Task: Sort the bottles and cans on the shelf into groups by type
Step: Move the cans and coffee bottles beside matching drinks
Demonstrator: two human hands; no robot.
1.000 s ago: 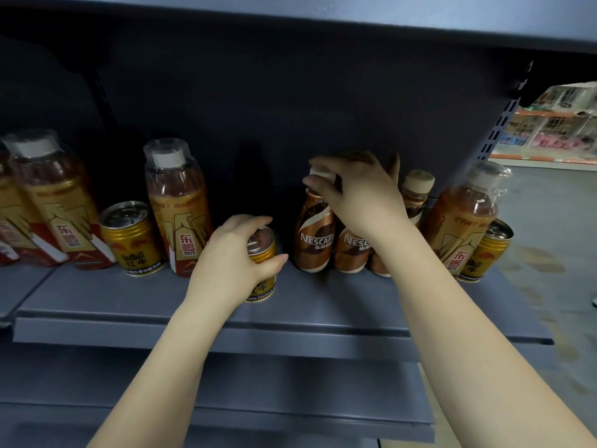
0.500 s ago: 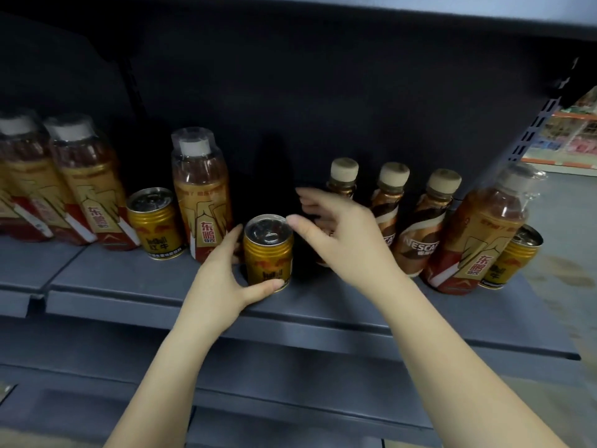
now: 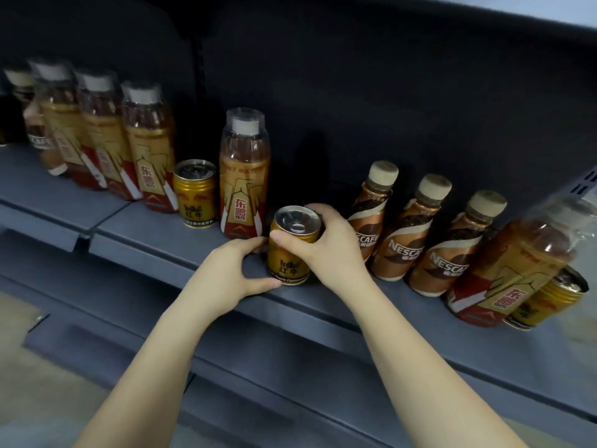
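A gold drink can (image 3: 288,257) stands near the front edge of the grey shelf (image 3: 371,310). My right hand (image 3: 328,247) grips its top rim from the right. My left hand (image 3: 226,276) cups its left side, thumb at the base and forefinger near the top. Left of it are a tall orange bottle (image 3: 244,176) and a second gold can (image 3: 195,192). To the right three brown Nescafe bottles (image 3: 405,236) stand in a row, then another tall orange bottle (image 3: 517,270) with a third gold can (image 3: 549,300) beside it.
Several tall orange bottles (image 3: 148,147) crowd the shelf's left end, with a Nescafe bottle (image 3: 35,130) behind them. A dark back panel (image 3: 355,108) closes the rear. A lower shelf (image 3: 258,399) juts out beneath my arms. A gap lies behind the held can.
My right hand left the Nescafe bottles and closed on the gold can's top. My left hand slid lower on the can. The view swung left, showing more bottles.
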